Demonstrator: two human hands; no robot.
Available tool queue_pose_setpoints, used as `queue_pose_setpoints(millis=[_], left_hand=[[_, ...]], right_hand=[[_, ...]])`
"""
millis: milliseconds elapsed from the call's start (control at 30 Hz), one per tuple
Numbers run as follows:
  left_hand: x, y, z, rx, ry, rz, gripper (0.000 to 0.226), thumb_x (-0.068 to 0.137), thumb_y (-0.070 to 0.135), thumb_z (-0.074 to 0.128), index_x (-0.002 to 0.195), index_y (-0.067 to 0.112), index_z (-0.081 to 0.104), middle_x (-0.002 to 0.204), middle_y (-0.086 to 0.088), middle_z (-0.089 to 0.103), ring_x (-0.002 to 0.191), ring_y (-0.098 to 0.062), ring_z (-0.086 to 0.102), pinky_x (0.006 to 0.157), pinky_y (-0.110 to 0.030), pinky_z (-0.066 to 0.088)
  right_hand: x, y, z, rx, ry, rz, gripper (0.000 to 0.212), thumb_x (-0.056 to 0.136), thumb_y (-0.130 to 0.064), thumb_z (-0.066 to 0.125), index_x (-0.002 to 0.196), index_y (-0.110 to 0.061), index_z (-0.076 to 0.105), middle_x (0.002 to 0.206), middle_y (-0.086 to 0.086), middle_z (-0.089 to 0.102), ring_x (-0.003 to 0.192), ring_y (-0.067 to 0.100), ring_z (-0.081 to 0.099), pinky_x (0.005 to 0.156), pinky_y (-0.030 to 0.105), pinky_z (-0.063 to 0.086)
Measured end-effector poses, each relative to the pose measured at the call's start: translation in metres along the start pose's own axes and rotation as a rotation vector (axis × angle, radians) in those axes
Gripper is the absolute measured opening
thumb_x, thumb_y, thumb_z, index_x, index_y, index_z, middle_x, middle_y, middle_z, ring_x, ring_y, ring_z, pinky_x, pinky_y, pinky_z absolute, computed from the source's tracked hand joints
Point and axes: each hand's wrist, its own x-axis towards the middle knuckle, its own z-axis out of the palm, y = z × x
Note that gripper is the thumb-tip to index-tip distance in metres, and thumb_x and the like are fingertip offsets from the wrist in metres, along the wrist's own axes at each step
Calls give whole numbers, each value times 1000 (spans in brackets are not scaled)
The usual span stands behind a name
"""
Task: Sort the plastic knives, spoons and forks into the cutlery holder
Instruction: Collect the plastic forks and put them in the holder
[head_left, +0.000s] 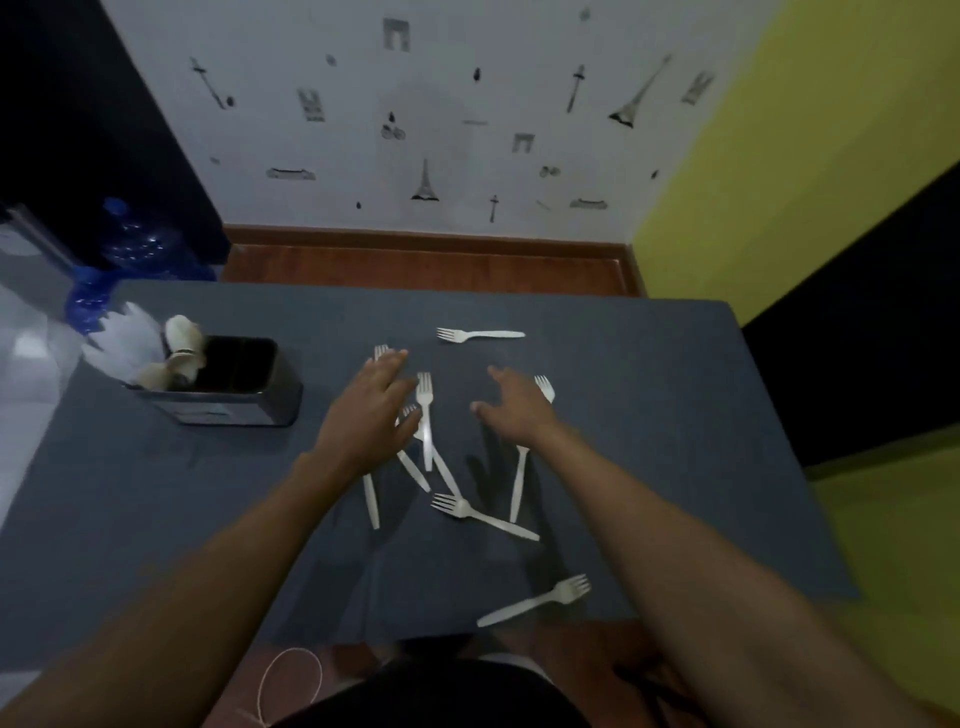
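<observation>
A white wall (467, 130) at the back carries grey drawings of towers, arches and swords. Below it, a dark blue-grey rectangular table (649, 415) fills the middle of the view. Its far edge runs straight across in front of a strip of red-brown wooden floor (426, 265), and its right edge slants beside a yellow wall (753, 182). The widest bare stretch of tabletop lies between the right hand and that right edge.

A black rectangular cutlery holder (244, 405) stands near the far-left corner, apart from both hands. The pale label on its front is too blurred to read. White plastic knives (124, 332) stand in its left end, with white plastic spoons (182, 345) beside them.

The left hand (371, 410) and right hand (511, 408) are palm down over the table's middle, fingers spread and straight, gripping nothing. Whether they touch the cutlery cannot be told.

White plastic forks (426, 415) lie scattered flat around them. Several cross between and under the hands. One passes beneath the right hand, its tines (544, 387) showing past the knuckles. A far fork (480, 335) lies alone beyond the fingertips. A near fork (535, 603) lies by the table's near edge.
</observation>
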Motion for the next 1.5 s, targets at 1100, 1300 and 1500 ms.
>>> queue_pose_setpoints(millis=[1100,1300,1500], left_hand=[[-40,159,110,-325,-483,-780,24,87,35,65,86,12,61,88,-8,65,84,-32,67,70,-36,54],[-52,161,114,-376,-412,-816,21,93,31,62,93,12,56,97,-12,66,91,-36,65,76,-42,54],[-60,161,106,-467,-351,-878,20,88,21,65,97,12,50,93,-11,65,85,-33,64,70,-40,52]], right_hand=[[-155,109,123,555,380,804,23,89,-25,68,94,-9,53,92,10,65,92,33,65,75,35,47],[-111,108,104,709,492,630,18,80,-37,49,95,-43,41,89,3,65,74,34,71,71,54,61],[-54,81,92,678,424,438,37,99,-19,61,133,-12,49,115,1,59,105,24,60,91,35,48]])
